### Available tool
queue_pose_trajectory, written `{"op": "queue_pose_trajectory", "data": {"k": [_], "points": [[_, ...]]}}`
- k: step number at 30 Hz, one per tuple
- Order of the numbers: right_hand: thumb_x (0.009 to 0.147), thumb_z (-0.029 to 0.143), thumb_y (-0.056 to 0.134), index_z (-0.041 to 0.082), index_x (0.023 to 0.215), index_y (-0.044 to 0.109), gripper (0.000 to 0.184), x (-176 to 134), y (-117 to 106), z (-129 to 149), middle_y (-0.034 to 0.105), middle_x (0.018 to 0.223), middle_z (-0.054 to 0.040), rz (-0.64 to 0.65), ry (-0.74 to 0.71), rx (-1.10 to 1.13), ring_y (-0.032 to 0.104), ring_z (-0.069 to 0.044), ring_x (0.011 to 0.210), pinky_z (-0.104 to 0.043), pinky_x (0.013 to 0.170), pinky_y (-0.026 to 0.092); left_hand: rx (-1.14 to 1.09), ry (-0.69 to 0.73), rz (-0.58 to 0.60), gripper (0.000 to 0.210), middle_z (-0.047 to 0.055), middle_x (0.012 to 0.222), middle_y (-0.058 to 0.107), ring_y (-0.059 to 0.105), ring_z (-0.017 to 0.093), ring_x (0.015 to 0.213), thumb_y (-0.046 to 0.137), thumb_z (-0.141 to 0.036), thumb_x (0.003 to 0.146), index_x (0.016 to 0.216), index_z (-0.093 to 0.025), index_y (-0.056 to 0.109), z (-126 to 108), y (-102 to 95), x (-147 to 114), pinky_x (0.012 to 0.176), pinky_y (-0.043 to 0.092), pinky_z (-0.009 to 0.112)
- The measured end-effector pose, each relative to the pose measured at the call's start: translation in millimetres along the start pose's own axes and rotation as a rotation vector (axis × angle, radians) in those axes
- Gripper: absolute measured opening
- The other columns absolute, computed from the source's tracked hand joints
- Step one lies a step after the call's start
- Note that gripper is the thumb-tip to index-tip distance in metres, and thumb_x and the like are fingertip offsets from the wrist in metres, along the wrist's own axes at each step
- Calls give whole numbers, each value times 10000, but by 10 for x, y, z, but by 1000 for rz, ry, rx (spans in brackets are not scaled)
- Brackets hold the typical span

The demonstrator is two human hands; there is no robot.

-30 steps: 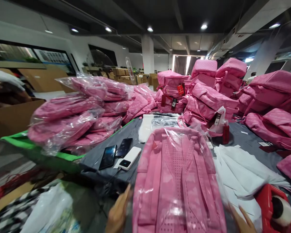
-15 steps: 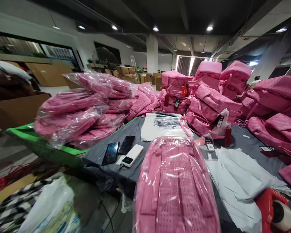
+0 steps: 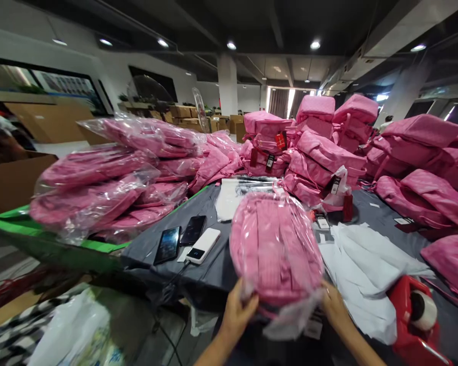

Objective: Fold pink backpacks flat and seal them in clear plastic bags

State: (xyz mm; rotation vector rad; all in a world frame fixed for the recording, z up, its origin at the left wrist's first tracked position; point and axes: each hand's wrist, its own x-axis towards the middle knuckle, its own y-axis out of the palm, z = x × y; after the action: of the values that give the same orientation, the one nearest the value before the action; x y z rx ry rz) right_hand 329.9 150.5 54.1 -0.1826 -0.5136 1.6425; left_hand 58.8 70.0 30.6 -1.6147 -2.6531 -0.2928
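A pink backpack (image 3: pixel 277 249) in a clear plastic bag lies in front of me at the near edge of the dark-covered table, straps side up. My left hand (image 3: pixel 237 307) is closed on its near left corner, thumb over the plastic. At the near right corner, my right hand (image 3: pixel 331 301) grips the bag, its fingers partly hidden behind the film. Between the two hands, a loose flap of plastic (image 3: pixel 293 320) hangs off the near end. Beyond the backpack lies a stack of flat plastic bags (image 3: pixel 226 201), partly covered by it.
Bagged backpacks (image 3: pixel 99 193) are piled at left by a green-edged surface (image 3: pixel 103 246). Unbagged backpacks (image 3: pixel 328 157) stand stacked behind and right. Two phones (image 3: pixel 168 245), a white power bank (image 3: pixel 204 245), white sheets (image 3: pixel 366 264) and a red tape dispenser (image 3: pixel 404 305) flank the work.
Both hands have come into view, gripping the near end of the bagged backpack. The backpack now looks shorter, its near end raised into view. The camera view has shifted slightly right.
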Motion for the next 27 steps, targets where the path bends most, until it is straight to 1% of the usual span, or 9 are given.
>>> {"op": "queue_pose_trajectory", "data": {"k": [3,7,9,11,14,16,18,22,27], "points": [[570,504,510,248,613,611,279,382,52,97,667,639,-59,-76,73,0,623,-257,667,-400,699,540,132,50,-58,366,-44,598,572,505,127,584,822,-492,583,678,-196,628,-197,35,516,559,430,234],[642,619,487,247,659,550,379,603,-385,-8,575,564,-20,-218,201,-1,547,-192,552,-322,552,483,173,24,-390,454,-90,526,380,353,89,529,752,-557,553,568,-223,445,-227,-344,827,493,305,208],[681,706,483,242,634,522,468,398,-526,-127,551,523,-20,-234,311,1,506,-165,472,-283,461,416,172,-34,-530,509,-97,505,352,336,91,480,694,-663,570,579,-245,404,-104,-561,674,454,299,220],[700,794,469,240,566,479,569,44,-523,-210,523,473,-22,-77,468,83,431,-125,382,-246,386,303,127,-165,-556,549,-80,484,401,369,110,415,592,-777,614,590,-255,421,65,-655,369,410,337,255],[765,835,450,217,548,500,656,-463,-345,-168,522,457,-14,299,569,231,397,-97,336,-222,362,231,184,-284,-333,608,21,568,607,488,161,401,509,-810,721,637,-212,576,259,-502,-145,420,448,330],[791,775,552,200,639,599,597,-618,-217,-59,551,473,-2,328,437,158,473,-120,377,-232,392,326,377,-70,-123,540,85,788,734,652,223,599,561,-702,822,812,-184,710,295,-269,-398,575,558,379],[784,680,660,189,864,707,500,-610,-122,30,672,622,-31,172,252,50,618,-177,526,-274,509,481,613,321,0,392,101,1012,755,706,270,917,598,-537,915,1056,-198,736,276,-21,-544,812,584,418],[771,563,712,228,1305,644,634,-433,46,-33,719,1228,-116,-78,-10,-33,691,-297,1093,-436,932,561,980,913,-2,251,87,989,708,658,241,965,605,-290,975,1195,-193,676,229,318,-616,931,505,390],[772,541,684,218,950,708,370,-421,238,-262,740,983,-112,-140,-40,-199,694,-329,970,-485,891,556,1144,1031,-52,310,153,1154,680,609,293,1113,674,-221,916,1224,-184,673,204,456,-444,1027,401,452]]}}
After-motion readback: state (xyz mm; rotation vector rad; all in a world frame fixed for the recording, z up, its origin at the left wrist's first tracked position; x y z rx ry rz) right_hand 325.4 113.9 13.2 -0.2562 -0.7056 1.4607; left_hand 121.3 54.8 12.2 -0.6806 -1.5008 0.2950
